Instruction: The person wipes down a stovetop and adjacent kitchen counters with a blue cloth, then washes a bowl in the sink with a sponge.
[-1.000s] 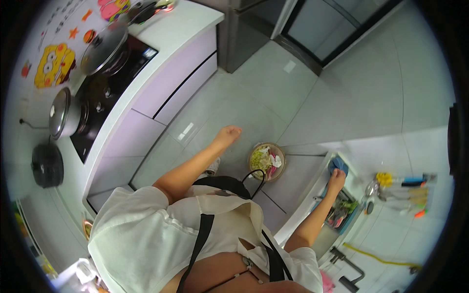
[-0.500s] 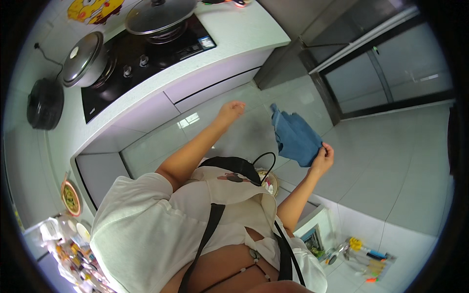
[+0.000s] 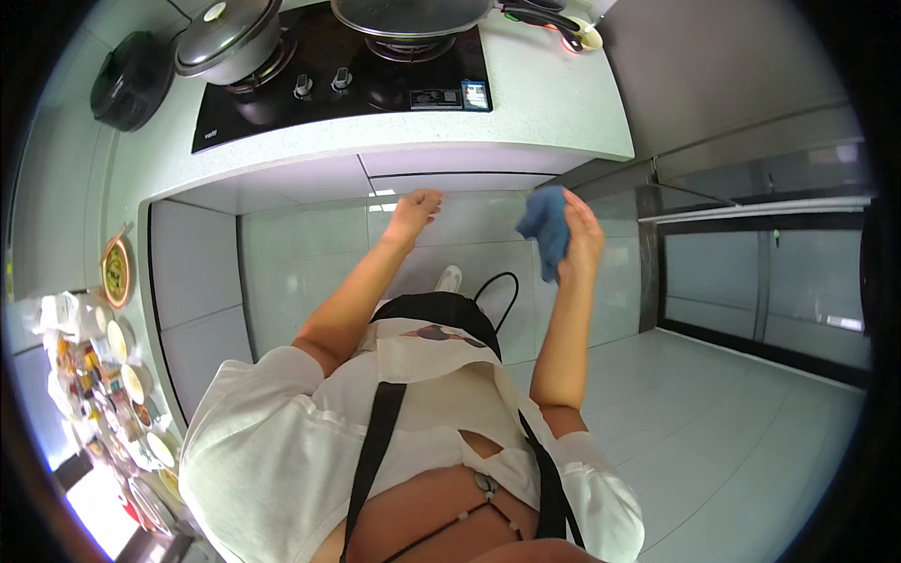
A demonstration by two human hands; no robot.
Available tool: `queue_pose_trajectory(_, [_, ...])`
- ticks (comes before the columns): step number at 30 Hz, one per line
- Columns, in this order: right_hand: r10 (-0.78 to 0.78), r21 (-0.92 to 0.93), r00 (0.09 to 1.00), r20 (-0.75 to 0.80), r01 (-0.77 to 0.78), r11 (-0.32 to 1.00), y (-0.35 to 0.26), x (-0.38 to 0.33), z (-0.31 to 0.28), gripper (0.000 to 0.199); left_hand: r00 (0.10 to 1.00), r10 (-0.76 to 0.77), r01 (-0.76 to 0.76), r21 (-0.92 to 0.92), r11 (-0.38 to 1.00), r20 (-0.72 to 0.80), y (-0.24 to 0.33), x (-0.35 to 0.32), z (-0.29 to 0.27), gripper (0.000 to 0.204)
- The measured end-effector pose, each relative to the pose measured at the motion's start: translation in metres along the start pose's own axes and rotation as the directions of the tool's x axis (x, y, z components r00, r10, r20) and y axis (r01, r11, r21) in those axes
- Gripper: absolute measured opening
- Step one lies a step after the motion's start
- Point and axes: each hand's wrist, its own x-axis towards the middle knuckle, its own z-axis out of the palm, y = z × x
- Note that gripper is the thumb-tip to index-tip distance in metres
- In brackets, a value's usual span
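Note:
My right hand (image 3: 584, 235) grips a blue cloth (image 3: 547, 223) between thumb and fingers. The cloth is bunched and hangs from the hand, over the floor in front of the counter. To its left, my left hand (image 3: 413, 216) is raised with its fingers loosely bent and apart, and nothing shows in it. Both hands are in the air, apart from each other and short of the counter front. Beyond them a black gas hob (image 3: 347, 84) is set into the white counter (image 3: 563, 113).
A lidded grey pot (image 3: 225, 47) and a lidded wok (image 3: 413, 17) stand on the hob. At left are a black round appliance (image 3: 131, 83), a bowl of food (image 3: 116, 272) and many dishes and jars. A dark-framed glass door (image 3: 760, 272) is at right.
My view has turned right to face the hob. My right hand has brought the cloth nearer the counter, and the cloth is more bunched. My left hand stays raised.

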Motion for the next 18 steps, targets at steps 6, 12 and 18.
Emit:
queue_pose_trajectory(6, [-0.123, 0.376, 0.942, 0.312, -0.004, 0.927, -0.028, 0.068, 0.059, 0.031, 0.907, 0.079, -0.117, -0.067, 0.991, -0.413, 0.017, -0.002, -0.008, 0.029])
queue_pose_trajectory(12, [-0.123, -0.427, 0.922, 0.368, 0.285, 0.858, 0.031, 0.175, 0.037, 0.031, 0.842, 0.126, -0.17, -0.037, 0.985, -0.525, 0.023, -0.003, -0.022, 0.031])
queue_pose_trajectory(18, [-0.376, -0.571, 0.734, 0.565, 0.677, 0.465, 0.095, 0.192, 0.049, 0.029, 0.806, 0.048, -0.117, -0.079, 0.99, -0.59, 0.015, -0.004, -0.026, 0.029])
